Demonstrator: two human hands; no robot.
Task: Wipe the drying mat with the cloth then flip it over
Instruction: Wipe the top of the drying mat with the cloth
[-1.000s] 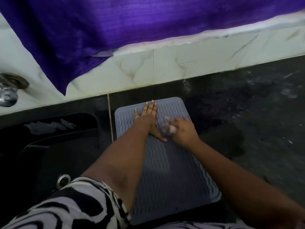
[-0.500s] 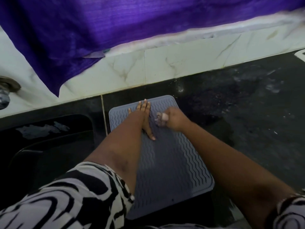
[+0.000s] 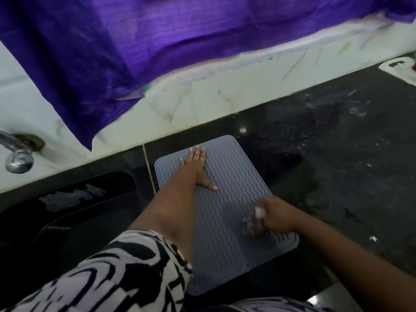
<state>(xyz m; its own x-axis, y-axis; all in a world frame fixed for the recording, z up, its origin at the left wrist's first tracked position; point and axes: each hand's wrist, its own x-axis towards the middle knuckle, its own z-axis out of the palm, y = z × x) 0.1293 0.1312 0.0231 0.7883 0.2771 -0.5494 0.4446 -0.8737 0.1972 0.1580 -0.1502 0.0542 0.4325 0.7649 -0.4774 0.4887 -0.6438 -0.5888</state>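
A grey ribbed drying mat (image 3: 227, 176) lies flat on the black counter, just right of the sink. My left hand (image 3: 198, 167) presses flat on the mat's far left part, fingers spread toward the wall. My right hand (image 3: 267, 216) is closed around a small bunched cloth (image 3: 253, 225) and rests on the mat's near right part; the cloth is blurred and mostly hidden under the fingers.
A black sink (image 3: 74, 217) sits to the left, with a chrome tap (image 3: 18, 154) on the white tiled ledge. A purple curtain (image 3: 157, 41) hangs over the wall. The black counter (image 3: 337, 154) stretches right, wet and streaked, with a white object (image 3: 403, 68) at the far right.
My right hand with the cloth has swept from the mat's far edge beside my left hand toward me, to the near right part. My left hand has stayed put.
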